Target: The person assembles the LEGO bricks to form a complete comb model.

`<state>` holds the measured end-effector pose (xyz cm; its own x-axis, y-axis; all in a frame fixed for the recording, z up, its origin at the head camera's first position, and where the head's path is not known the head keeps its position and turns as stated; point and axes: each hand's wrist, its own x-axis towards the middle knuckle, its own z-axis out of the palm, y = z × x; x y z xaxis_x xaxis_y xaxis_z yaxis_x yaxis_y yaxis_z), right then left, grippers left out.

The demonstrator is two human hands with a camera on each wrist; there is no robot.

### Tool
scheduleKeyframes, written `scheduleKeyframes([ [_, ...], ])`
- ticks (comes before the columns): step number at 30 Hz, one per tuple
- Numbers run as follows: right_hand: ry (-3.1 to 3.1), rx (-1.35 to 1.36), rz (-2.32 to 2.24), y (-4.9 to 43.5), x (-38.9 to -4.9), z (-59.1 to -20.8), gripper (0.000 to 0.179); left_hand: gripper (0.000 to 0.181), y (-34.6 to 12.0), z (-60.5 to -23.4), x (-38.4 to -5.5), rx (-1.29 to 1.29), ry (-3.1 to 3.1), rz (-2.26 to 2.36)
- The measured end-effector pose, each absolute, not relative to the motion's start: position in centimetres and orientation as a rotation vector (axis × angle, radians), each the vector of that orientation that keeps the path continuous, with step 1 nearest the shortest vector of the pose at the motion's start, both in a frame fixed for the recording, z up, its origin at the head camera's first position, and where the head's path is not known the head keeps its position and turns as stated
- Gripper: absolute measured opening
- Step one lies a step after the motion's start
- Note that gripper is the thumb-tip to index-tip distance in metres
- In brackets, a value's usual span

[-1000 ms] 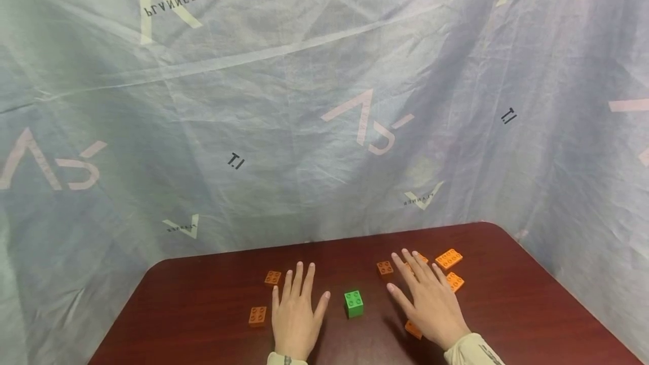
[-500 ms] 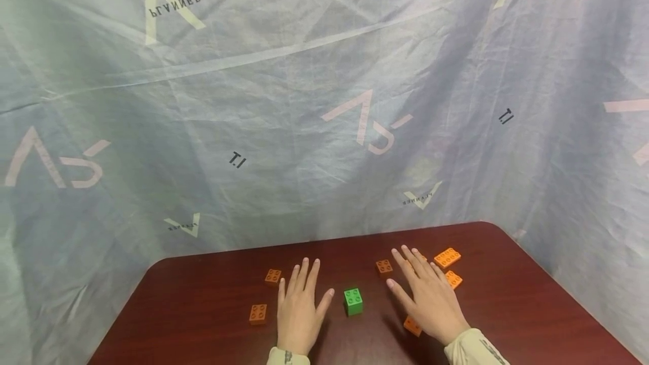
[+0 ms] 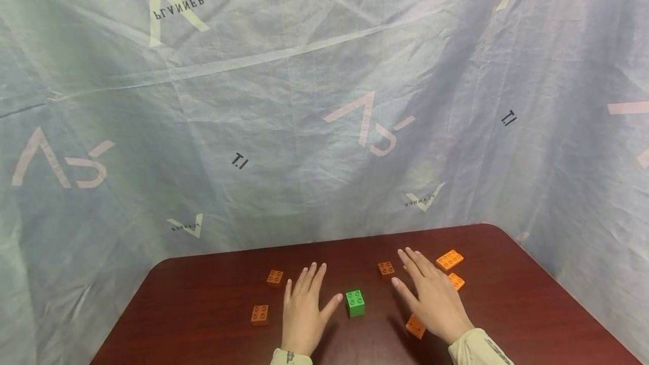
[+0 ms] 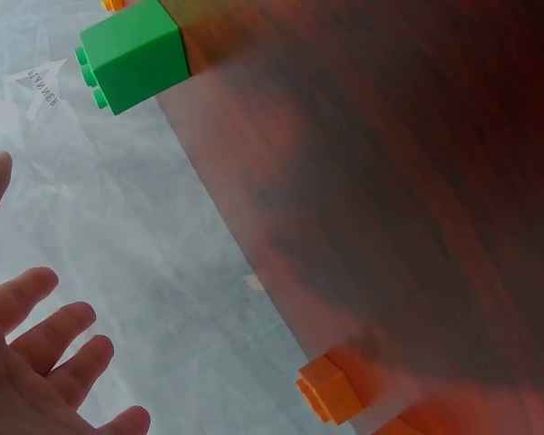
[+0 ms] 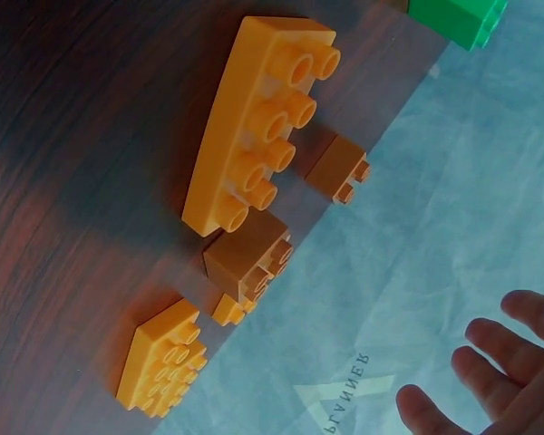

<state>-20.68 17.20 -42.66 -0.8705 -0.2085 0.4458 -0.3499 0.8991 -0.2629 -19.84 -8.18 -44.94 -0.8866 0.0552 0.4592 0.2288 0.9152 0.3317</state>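
Observation:
My left hand hovers over the table, fingers extended and thumb spread toward a green toy building brick. In the left wrist view that green brick stands apart from the fingers. My right hand hovers on the other side, its fingers fairly straight and holding nothing. Beneath it lies an orange building brick, partly covered by the hand. A brown-orange brick sits just left of the right fingertips. The right wrist view shows a long studded orange brick beside smaller ones.
Two orange-brown bricks, a far one and a nearer one, lie left of my left hand. Beyond the right hand are an orange brick and another. A printed grey curtain surrounds the dark red table.
My left hand has drifted right, toward the green brick. The right hand has shifted slightly right, its fingers closer together. The bricks have not been moved.

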Motion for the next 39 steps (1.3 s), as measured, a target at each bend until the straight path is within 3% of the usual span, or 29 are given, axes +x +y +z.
scheduleKeyframes([
  [30, -2.630, 0.335, 0.532, 19.1, -21.4, -42.7, 0.057, 0.080, -7.7, -45.5, -20.7, -0.176, -2.680, -1.113],
  [39, -2.642, 0.324, 0.511, 19.7, -21.7, -43.0, 0.054, 0.075, -7.1, -45.8, -20.9, -0.218, -2.711, -1.218],
])
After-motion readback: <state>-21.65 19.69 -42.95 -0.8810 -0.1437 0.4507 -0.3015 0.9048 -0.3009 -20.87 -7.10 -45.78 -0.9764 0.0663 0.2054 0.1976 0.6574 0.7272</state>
